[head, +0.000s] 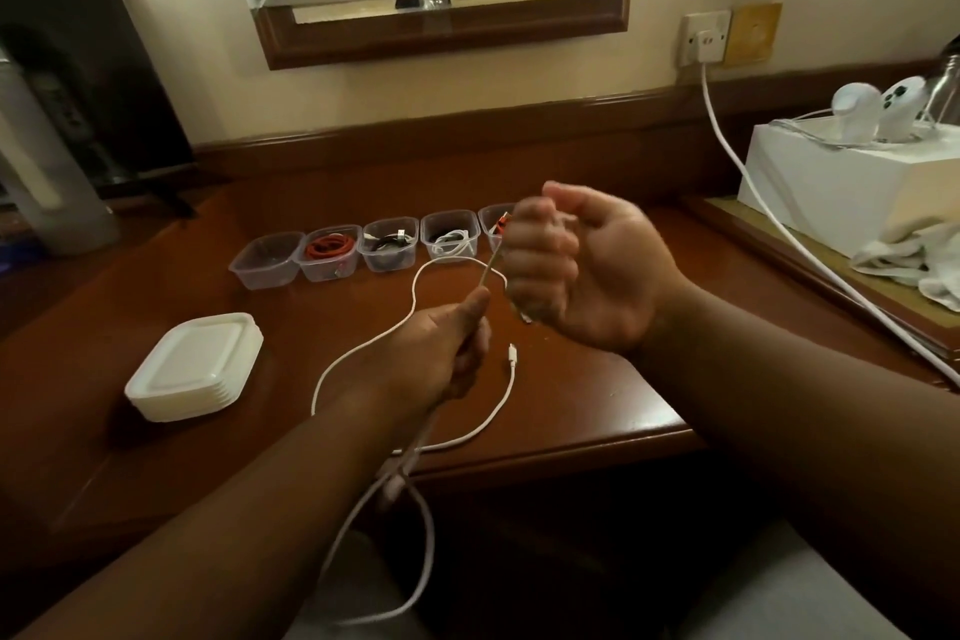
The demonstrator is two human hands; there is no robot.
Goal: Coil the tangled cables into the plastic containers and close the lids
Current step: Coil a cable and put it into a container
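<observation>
Left hand (447,353) pinching, right hand (566,270) fisted around white cable (363,348) trailing across desk (571,405) and off its edge. Four containers (389,244) apparently filled, one empty; lids (195,366) stacked aside, none fitted yet.

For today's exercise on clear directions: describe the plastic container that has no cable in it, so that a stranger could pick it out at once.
Start at the dark brown wooden desk and find the row of small clear plastic containers near its back edge. Go to the row's left end, beyond the tub with the coiled red cable. That last clear plastic container holds no cable; every other tub in view has one.
</observation>
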